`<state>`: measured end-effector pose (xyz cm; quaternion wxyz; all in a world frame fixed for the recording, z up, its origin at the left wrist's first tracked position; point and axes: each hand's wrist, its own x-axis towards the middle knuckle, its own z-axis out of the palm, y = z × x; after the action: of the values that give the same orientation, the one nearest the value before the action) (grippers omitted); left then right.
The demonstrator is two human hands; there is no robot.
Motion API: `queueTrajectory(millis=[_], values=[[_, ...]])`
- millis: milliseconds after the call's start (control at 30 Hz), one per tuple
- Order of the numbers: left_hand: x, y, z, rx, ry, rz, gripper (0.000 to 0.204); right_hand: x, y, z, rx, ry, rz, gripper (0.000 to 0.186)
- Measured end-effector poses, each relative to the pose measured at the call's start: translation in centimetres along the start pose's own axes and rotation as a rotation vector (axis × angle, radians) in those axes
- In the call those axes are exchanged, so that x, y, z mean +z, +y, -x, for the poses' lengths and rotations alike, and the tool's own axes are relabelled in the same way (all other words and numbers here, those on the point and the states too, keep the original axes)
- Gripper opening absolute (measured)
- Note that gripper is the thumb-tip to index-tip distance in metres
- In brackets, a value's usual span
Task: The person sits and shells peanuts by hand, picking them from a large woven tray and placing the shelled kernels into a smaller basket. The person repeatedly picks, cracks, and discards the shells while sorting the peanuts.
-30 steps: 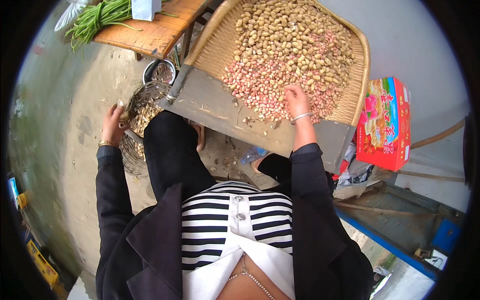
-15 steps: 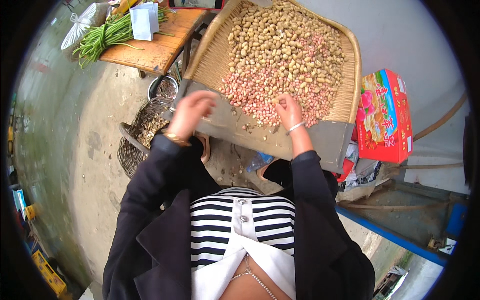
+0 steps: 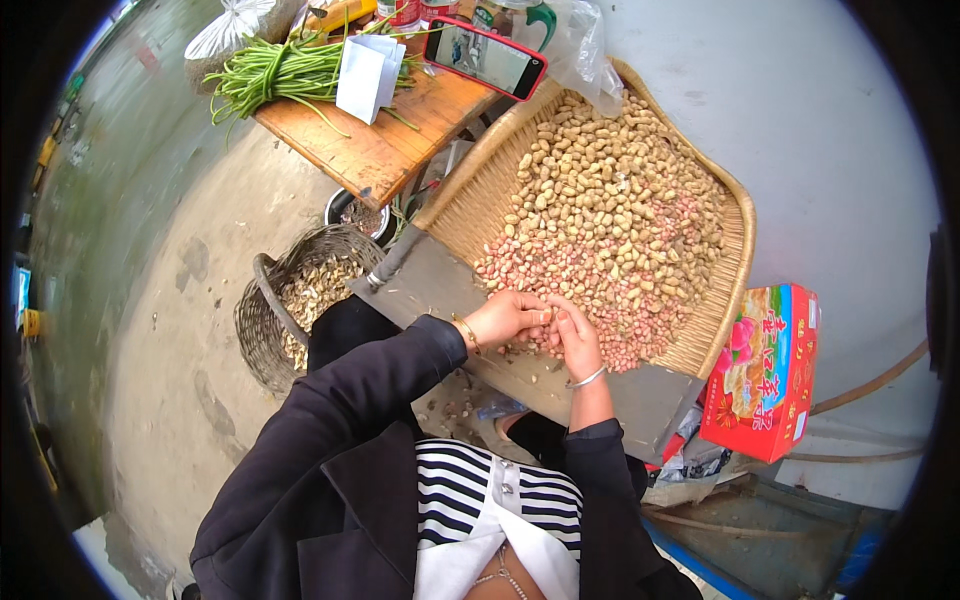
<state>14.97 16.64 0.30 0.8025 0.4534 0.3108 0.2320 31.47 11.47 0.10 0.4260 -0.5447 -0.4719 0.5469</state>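
Observation:
My left hand (image 3: 503, 319) and my right hand (image 3: 579, 338) meet over the near edge of a wide woven basket tray (image 3: 478, 203). Their fingertips are pinched together around a peanut, mostly covered by the fingers. Unshelled peanuts (image 3: 590, 160) fill the far part of the tray. Pink shelled kernels (image 3: 525, 262) lie thickly nearer to me, some directly beyond my fingers. A grey board-like strip (image 3: 425, 275) runs along the tray's near side, beneath my wrists.
A wicker basket (image 3: 262, 335) of empty shells stands on the floor at left, near a metal bowl (image 3: 335, 205). The wooden table (image 3: 315, 140) bears green stalks (image 3: 275, 75), folded paper (image 3: 366, 80) and a phone (image 3: 487, 58). A red box (image 3: 762, 370) is at right.
My left hand has come from beside the shell basket to the right, joining my right hand. The right hand still pinches a peanut. The whole view has shifted and tilted.

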Motion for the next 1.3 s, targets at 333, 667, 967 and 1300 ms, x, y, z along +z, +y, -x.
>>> queueTrajectory(millis=[333,667,967,1300], values=[[0.0,1.0,0.3,0.065,0.084,-0.315,0.019,2.9,0.7,-1.4,0.135,-0.031,-0.568,0.031],[0.1,0.9,0.0,0.052,0.063,-0.285,0.021,3.0,0.4,-1.4,0.241,0.067,-0.591,0.024],[-0.8,-2.1,-1.1,0.058,0.110,0.401,0.018,4.2,1.3,-2.1,0.159,0.045,-0.843,0.024],[-1.4,-2.5,-0.5,-0.099,0.145,0.591,0.018,-1.4,0.7,-3.0,0.163,0.373,-0.267,0.020]])
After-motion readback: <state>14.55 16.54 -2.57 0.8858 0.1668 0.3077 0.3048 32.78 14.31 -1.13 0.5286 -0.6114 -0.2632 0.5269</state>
